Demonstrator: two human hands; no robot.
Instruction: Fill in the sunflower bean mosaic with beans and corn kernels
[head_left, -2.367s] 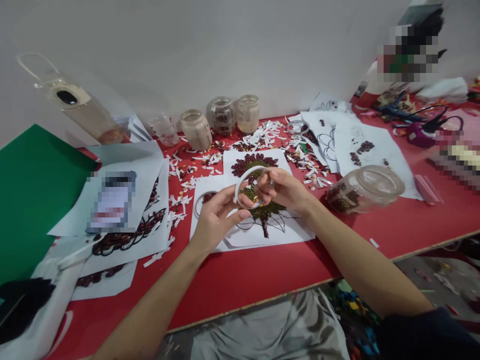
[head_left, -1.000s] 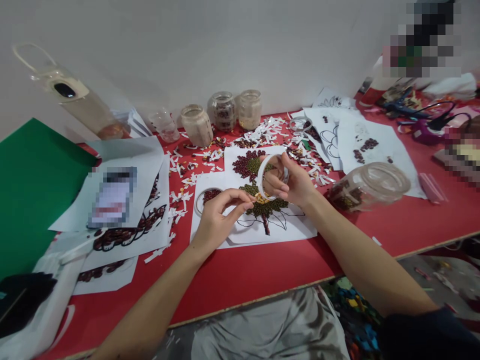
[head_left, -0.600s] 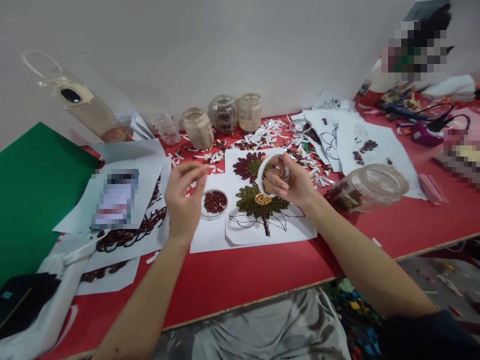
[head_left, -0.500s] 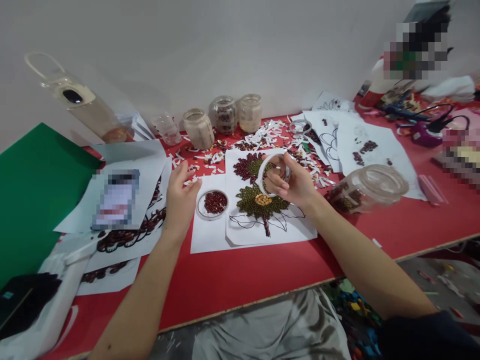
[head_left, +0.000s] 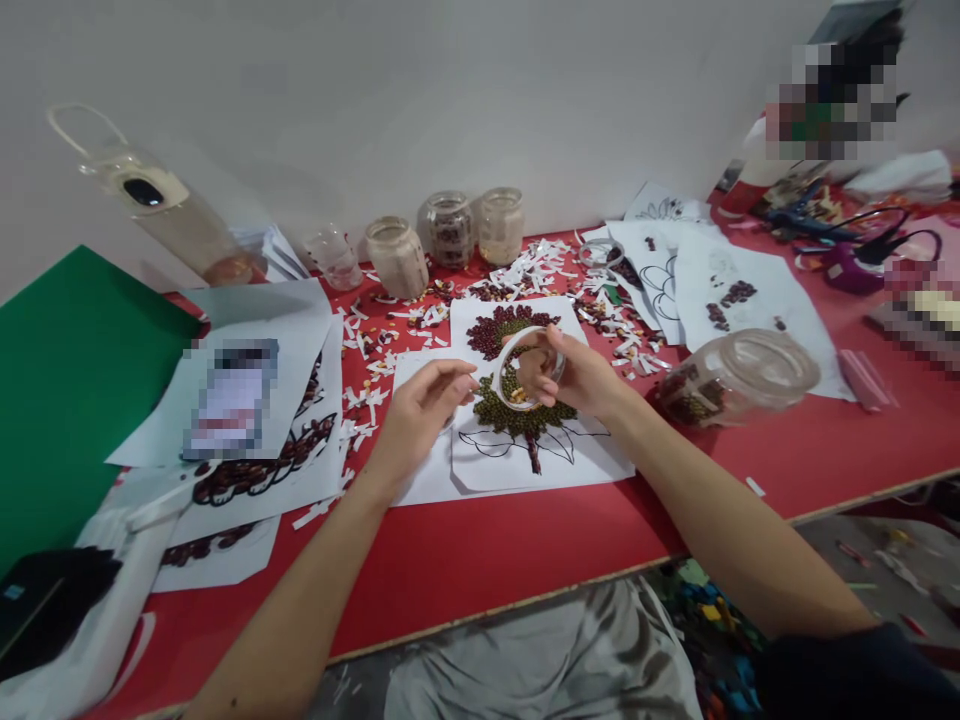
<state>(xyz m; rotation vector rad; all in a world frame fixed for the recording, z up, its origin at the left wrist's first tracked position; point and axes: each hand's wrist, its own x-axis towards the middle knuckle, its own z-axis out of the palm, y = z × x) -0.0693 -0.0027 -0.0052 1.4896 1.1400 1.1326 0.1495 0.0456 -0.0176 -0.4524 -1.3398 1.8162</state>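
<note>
My right hand (head_left: 581,378) is closed on a white tape roll (head_left: 501,372), holding it upright just above the bean flower picture (head_left: 525,425) on white paper. To the left of the roll, a short gap away, is my left hand (head_left: 420,410). Its fingers are loosely bent and point toward the roll, thumb apart, with nothing seen in them. It hovers over the white sheet and covers the small dish of red beans there. The flower is filled with dark red, green and yellow beans, and its stem and leaves are outlined.
Three glass jars (head_left: 448,228) stand along the wall, and a larger jar (head_left: 735,375) lies tipped at the right. White paper scraps (head_left: 375,345) litter the red table (head_left: 487,550). Other bean drawings (head_left: 255,465) and a green sheet (head_left: 67,380) lie left.
My left hand pulled away from the roll, swung out left over the paper scraps, then came back toward the roll. My right hand lowered the roll a little toward the flower.
</note>
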